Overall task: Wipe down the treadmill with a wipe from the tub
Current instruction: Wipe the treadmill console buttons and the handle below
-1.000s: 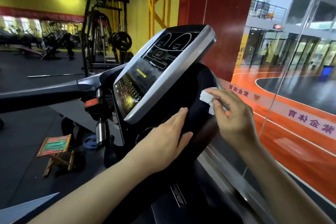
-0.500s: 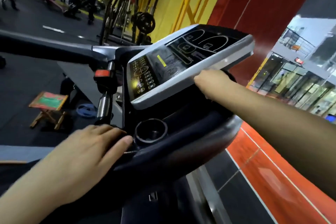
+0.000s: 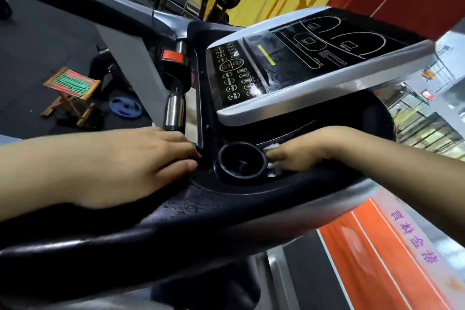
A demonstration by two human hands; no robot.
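We see the right hand (image 3: pixel 299 152) down on the black tray of the treadmill (image 3: pixel 226 209), just right of the round cup holder (image 3: pixel 241 160). Its fingers are curled over a white wipe (image 3: pixel 273 158), gripping it and pressing it against the tray — bits of the wipe show above and below the fingertips, touching the cup holder's rim. The tub is not in view.

The left hand (image 3: pixel 141 163) lies flat on the tray's left side, fingers straight and relaxed, holding nothing; its fingertips reach the raised edge just left of the cup holder.

Above both hands sits the tilted console (image 3: pixel 302 65), a black panel in a silver frame, with round buttons on its left part and a yellow bar near the middle. Left of it a chrome grip (image 3: pixel 173 108) with a red tab above it stands upright beside the tray.

On the dark floor beyond — well apart from the treadmill — we see a small folding stool (image 3: pixel 70 93) with a striped seat, and a blue weight plate (image 3: pixel 125 107) lying near it.
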